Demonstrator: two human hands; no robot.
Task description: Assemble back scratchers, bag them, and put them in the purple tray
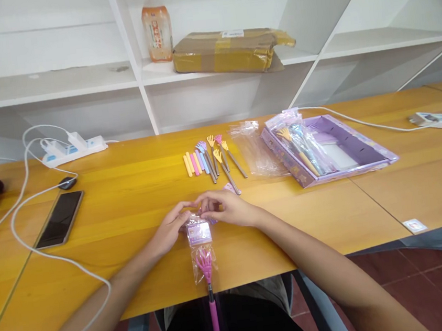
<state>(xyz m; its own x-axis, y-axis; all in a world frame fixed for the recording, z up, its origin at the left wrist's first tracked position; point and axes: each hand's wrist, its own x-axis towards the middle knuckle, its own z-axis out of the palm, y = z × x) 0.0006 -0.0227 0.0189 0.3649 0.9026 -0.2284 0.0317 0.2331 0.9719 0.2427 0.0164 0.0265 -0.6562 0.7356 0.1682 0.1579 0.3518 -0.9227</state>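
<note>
Pink back scratcher (pixel 208 293), in a clear bag (pixel 198 273) with a printed purple card (pixel 199 233) near its top, lies across the near edge of the table (pixel 141 195). Its claw end is over the wood and its pink handle reaches out past the edge, above the person's dark-clad lap. The left hand (pixel 171 231) grasps the top of the bag at its left corner, and the right hand (pixel 227 208) is closed at the same end, fingers curled and thumb against the film (the exact grip of the fingertips is too small to make out).

Just beyond the hands lie loose scratcher heads on metal rods (pixel 220 157), in orange, pink, blue and purple, beside a row of coloured handles (pixel 195 163). Right of these, empty-looking clear bags (pixel 257 151) touch a purple box (pixel 345 147), which holds more bagged scratchers (pixel 306 148). On the left are a phone (pixel 61 219), a white cable (pixel 62 257) and a power strip (pixel 75 151). Behind, a shelf (pixel 54 83) carries a bottle (pixel 157 30) and a taped carton (pixel 227 53).
</note>
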